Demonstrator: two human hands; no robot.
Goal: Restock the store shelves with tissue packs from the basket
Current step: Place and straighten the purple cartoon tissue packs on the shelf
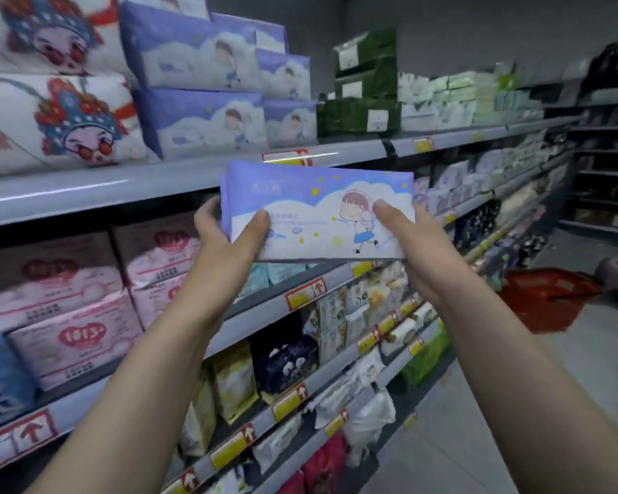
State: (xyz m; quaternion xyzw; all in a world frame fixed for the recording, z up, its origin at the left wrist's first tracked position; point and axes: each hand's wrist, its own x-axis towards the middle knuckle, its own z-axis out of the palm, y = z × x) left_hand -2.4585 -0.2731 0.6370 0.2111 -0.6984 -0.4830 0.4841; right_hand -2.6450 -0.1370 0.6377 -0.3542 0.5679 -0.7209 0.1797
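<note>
**Lilac tissue pack, held in both hands at the shelving**

1. Left hand [225, 237], reaching up from 7 o'clock: grasps the pack's left end, thumb on the front face, fingers behind.
2. Right hand [420, 251], reaching up from 5 o'clock: grasps the pack's lower right end, thumb on the front.
3. Tissue pack [318, 197], lilac and white with a cartoon child: held roughly level in the air at centre, in front of the upper shelf [86, 194] edge.
4. Pink packs [68, 315], 9 o'clock: stacked on the shelf below.
5. Matching lilac packs [200, 115], 11 o'clock: stacked on the upper shelf.
6. Dark green packs [364, 112], 1 o'clock: stacked beside them.
7. Red basket [546, 297], 3 o'clock: on the floor, well apart from the held pack; contents blurred.
</note>
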